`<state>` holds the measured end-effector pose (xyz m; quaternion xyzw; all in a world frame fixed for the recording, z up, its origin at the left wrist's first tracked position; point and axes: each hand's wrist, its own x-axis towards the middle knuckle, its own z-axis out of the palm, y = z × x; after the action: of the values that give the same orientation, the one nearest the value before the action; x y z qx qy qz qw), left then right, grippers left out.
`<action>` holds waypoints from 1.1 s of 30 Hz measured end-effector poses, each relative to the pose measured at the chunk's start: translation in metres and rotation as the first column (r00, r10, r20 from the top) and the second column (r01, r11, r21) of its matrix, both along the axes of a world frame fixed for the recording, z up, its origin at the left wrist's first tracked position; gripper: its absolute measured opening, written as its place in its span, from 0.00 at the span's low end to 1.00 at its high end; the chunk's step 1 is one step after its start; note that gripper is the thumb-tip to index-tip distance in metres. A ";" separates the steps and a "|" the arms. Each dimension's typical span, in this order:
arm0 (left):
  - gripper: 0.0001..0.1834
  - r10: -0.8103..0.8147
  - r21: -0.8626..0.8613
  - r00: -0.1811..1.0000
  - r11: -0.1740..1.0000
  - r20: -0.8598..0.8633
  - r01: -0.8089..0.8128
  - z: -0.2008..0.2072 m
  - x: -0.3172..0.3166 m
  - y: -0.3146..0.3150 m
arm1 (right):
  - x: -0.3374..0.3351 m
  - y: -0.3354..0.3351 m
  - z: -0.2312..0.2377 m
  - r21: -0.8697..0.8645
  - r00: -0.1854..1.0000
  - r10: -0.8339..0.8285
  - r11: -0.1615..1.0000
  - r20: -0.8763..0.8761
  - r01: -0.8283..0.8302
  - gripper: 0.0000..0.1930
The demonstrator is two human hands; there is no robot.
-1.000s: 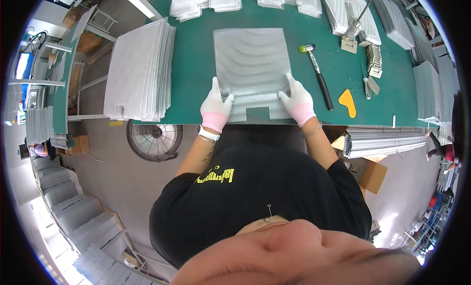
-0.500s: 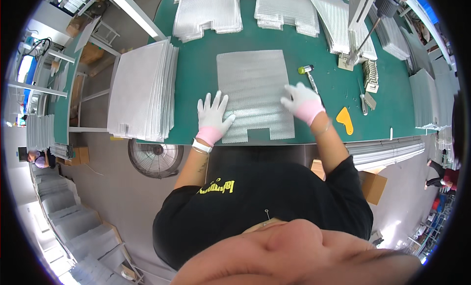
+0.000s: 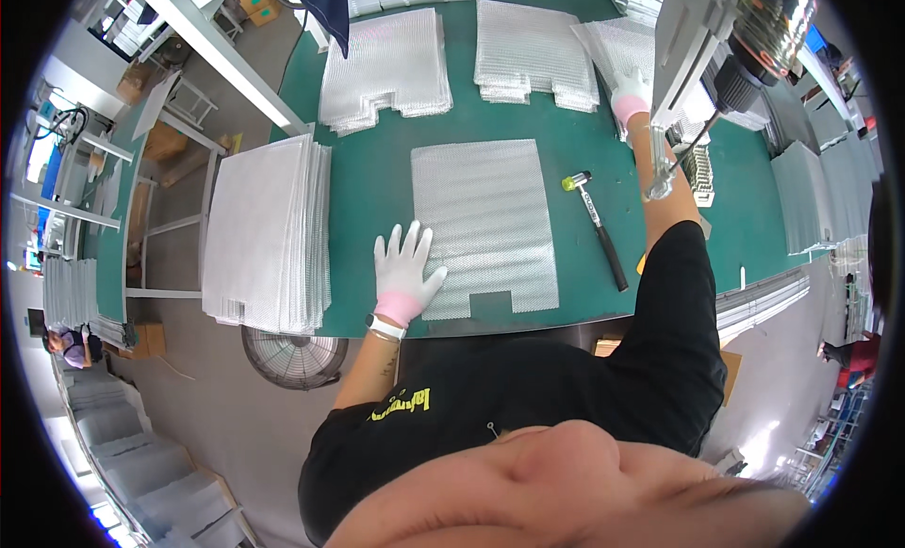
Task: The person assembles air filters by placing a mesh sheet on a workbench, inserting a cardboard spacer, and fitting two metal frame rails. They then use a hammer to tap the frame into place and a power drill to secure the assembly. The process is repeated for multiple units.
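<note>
Green surface (image 3: 370, 180): a silver mesh sheet (image 3: 485, 228) near the front edge, a mesh stack (image 3: 605, 41) toward the far right corner. The right hand (image 3: 630, 94) has moved to the stack, grip unclear; only the left hand (image 3: 403, 265), open, stays at the sheet.

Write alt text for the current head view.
A gloved left hand lies spread over the left edge of a notched silver mesh sheet on a green table; the right hand reaches to a mesh stack at back right. A hammer lies right of the sheet.

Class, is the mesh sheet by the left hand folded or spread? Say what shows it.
Spread: the sheet lies flat on the table, all four corners showing.
</note>
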<state>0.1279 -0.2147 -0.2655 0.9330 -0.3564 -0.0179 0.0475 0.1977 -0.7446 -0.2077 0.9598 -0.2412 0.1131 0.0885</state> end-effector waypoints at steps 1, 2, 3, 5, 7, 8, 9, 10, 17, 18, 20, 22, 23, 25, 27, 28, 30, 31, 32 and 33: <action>0.40 0.003 0.003 1.000 1.000 0.002 -0.003 0.000 0.001 -0.002 | 0.003 -0.002 0.001 0.006 1.000 -0.006 1.000 -0.009 0.006 0.22; 0.40 0.001 0.011 1.000 1.000 0.005 -0.001 0.000 0.001 -0.002 | 0.004 -0.003 0.001 0.013 1.000 -0.009 1.000 -0.010 0.009 0.22; 0.40 0.000 0.019 1.000 1.000 0.007 0.000 0.001 0.002 -0.002 | 0.004 -0.004 0.000 0.020 1.000 -0.014 1.000 -0.016 0.014 0.22; 0.40 0.003 0.030 1.000 1.000 -0.005 -0.002 0.002 0.001 -0.002 | 0.008 -0.004 -0.001 0.032 0.999 -0.017 0.999 -0.027 0.018 0.22; 0.40 -0.001 0.016 1.000 1.000 -0.009 0.001 0.003 0.002 -0.004 | 0.010 -0.005 -0.002 0.036 0.999 -0.025 0.999 -0.030 0.026 0.22; 0.40 -0.001 0.000 1.000 1.000 -0.009 0.001 0.002 0.002 -0.003 | 0.012 -0.004 -0.003 0.043 0.999 -0.023 0.999 -0.028 0.024 0.22; 0.41 -0.001 -0.016 1.000 1.000 -0.009 0.001 0.002 0.002 -0.002 | 0.014 -0.004 -0.003 0.041 0.999 -0.018 0.999 -0.029 0.019 0.22; 0.41 0.003 -0.020 1.000 1.000 -0.006 -0.003 0.000 0.001 -0.002 | 0.016 -0.005 -0.003 0.042 1.000 -0.012 0.999 -0.028 0.013 0.22; 0.41 0.009 -0.004 1.000 1.000 0.003 -0.009 0.000 0.001 -0.003 | 0.026 -0.018 -0.019 -0.009 0.993 0.080 0.997 0.090 -0.080 0.22; 0.41 0.006 -0.026 1.000 1.000 0.007 -0.006 -0.001 0.001 -0.003 | 0.035 -0.021 -0.028 -0.033 0.987 0.103 0.994 0.119 -0.100 0.22; 0.41 -0.005 -0.042 1.000 0.999 0.008 0.005 -0.002 0.002 -0.005 | 0.053 -0.023 -0.045 -0.025 0.986 0.087 0.996 0.142 -0.084 0.22; 0.41 -0.001 -0.035 1.000 0.999 0.011 0.001 -0.002 0.001 -0.003 | 0.065 -0.004 -0.051 0.090 0.998 -0.025 0.996 0.063 0.019 0.22; 0.41 0.006 -0.028 1.000 1.000 0.011 -0.006 -0.003 0.001 -0.002 | 0.068 0.010 -0.047 0.159 0.995 -0.096 0.983 -0.002 0.095 0.23; 0.41 0.034 -0.015 0.999 0.999 0.012 -0.034 -0.003 0.000 0.002 | 0.076 0.054 -0.020 0.238 0.977 -0.183 0.950 -0.107 0.204 0.22; 0.41 0.006 -0.019 1.000 1.000 0.003 -0.006 -0.001 0.001 -0.003 | 0.080 0.036 -0.025 0.239 0.968 -0.221 0.940 -0.116 0.243 0.21; 0.41 -0.001 -0.014 1.000 1.000 0.006 0.001 -0.001 0.001 -0.004 | 0.084 0.027 -0.029 0.240 0.964 -0.238 0.935 -0.122 0.261 0.20; 0.40 0.004 0.002 1.000 1.000 0.012 -0.004 0.000 0.000 -0.005 | 0.093 0.027 -0.028 0.233 0.972 -0.221 0.952 0.083 0.196 0.19; 0.40 0.003 0.000 1.000 1.000 0.013 -0.003 0.000 0.000 -0.004 | 0.096 0.026 -0.027 0.224 0.960 -0.211 0.960 0.185 0.168 0.19; 0.40 0.008 -0.001 1.000 1.000 0.014 -0.008 0.000 -0.001 -0.004 | 0.098 0.023 -0.022 0.302 0.919 -0.111 0.953 0.378 -0.009 0.19; 0.40 0.013 -0.004 1.000 1.000 0.015 -0.013 0.000 -0.001 -0.003 | 0.098 0.019 -0.011 0.339 0.827 -0.031 0.920 0.562 -0.197 0.20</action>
<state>0.1265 -0.2177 -0.2659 0.9353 -0.3507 -0.0099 0.0469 0.2961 -0.7254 -0.2188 0.8930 -0.2308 0.3421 -0.1797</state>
